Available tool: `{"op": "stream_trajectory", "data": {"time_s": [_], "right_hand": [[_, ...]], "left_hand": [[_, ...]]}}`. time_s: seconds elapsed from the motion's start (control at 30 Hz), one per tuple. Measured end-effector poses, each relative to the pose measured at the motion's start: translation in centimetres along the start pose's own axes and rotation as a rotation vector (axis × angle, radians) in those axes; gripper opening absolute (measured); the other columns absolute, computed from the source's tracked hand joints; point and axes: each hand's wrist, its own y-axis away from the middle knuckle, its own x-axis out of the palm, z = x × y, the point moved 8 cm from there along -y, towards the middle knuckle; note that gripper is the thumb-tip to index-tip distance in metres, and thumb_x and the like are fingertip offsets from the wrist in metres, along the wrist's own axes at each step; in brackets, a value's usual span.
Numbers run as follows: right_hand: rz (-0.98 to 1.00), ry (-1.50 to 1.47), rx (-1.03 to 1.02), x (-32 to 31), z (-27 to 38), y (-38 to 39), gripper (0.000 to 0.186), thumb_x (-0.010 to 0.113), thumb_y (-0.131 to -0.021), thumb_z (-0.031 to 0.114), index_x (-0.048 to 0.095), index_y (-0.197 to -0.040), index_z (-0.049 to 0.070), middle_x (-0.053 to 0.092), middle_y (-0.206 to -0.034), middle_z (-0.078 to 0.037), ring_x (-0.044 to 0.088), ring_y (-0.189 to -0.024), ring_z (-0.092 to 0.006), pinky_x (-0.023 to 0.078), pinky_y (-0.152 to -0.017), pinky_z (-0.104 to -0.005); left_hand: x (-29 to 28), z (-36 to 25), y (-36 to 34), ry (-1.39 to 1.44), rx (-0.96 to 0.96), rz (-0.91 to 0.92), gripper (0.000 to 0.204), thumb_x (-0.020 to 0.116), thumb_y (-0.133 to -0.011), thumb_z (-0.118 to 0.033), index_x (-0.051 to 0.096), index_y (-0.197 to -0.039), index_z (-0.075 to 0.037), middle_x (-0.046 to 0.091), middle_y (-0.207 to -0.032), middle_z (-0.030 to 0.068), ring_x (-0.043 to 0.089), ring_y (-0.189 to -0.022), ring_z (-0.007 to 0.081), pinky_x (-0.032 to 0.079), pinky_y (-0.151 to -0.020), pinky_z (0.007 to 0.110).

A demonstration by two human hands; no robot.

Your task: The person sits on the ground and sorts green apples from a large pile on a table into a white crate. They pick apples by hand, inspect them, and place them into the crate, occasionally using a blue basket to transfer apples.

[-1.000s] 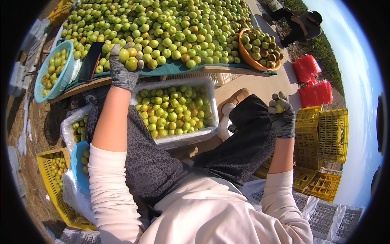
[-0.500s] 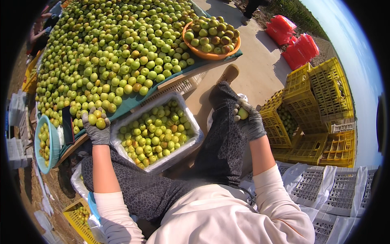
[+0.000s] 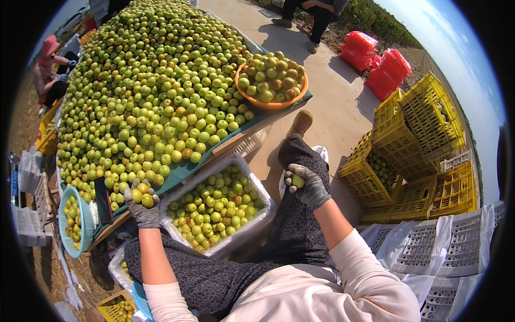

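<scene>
My left hand [image 3: 144,210], in a grey glove, is closed around a few green-yellow jujubes [image 3: 142,197] at the near edge of a big heap of jujubes [image 3: 155,91]. My right hand [image 3: 308,185], gloved too, has its fingers curled around one jujube [image 3: 298,181] above my right leg. Between my hands stands a lined white crate [image 3: 266,212] holding many jujubes [image 3: 214,206]. The heap lies on a table covered in dark green cloth [image 3: 182,170]. Close to my left hand, a black phone [image 3: 103,200] rests at the table edge.
An orange bowl of browner jujubes [image 3: 272,75] sits on the table corner, a blue basket [image 3: 86,222] at left. Yellow crates [image 3: 407,134] are stacked right, grey crates [image 3: 418,249] nearer me. Red packs [image 3: 389,72] lie beyond. One person [image 3: 48,70] sits far left; another's legs [image 3: 316,24] show behind.
My view has tilted up, so everything sits lower. My right hand has moved left, nearer the crate, with its jujube. My left hand stays by the heap's edge, still holding jujubes.
</scene>
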Motion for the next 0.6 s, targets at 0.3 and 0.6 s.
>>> {"op": "stream_trajectory", "data": {"time_s": [0.3,0.6], "right_hand": [[0.086,-0.071,0.057,-0.1,-3.0,-0.3,0.016,0.059,-0.088,0.013,0.057,-0.101,0.005,0.058,-0.088,-0.008,0.059,-0.075,-0.0195,0.048,-0.052,-0.0283],[0.071,-0.054,0.068,-0.3,-3.5,-0.6,0.018,0.059,-0.087,0.014,0.058,-0.104,0.006,0.060,-0.089,-0.008,0.060,-0.074,-0.0201,0.048,-0.053,-0.0290]], "left_hand": [[0.7,-0.2,0.6,0.001,-0.016,0.025,0.045,0.049,-0.093,-0.049,0.056,-0.116,-0.010,0.065,-0.103,0.0119,0.064,-0.068,0.0221,0.056,-0.048,0.036],[0.9,-0.1,0.6,0.013,-0.017,0.025,0.043,0.049,-0.094,-0.047,0.055,-0.114,-0.010,0.065,-0.104,0.0129,0.065,-0.066,0.0231,0.056,-0.047,0.036]]}}
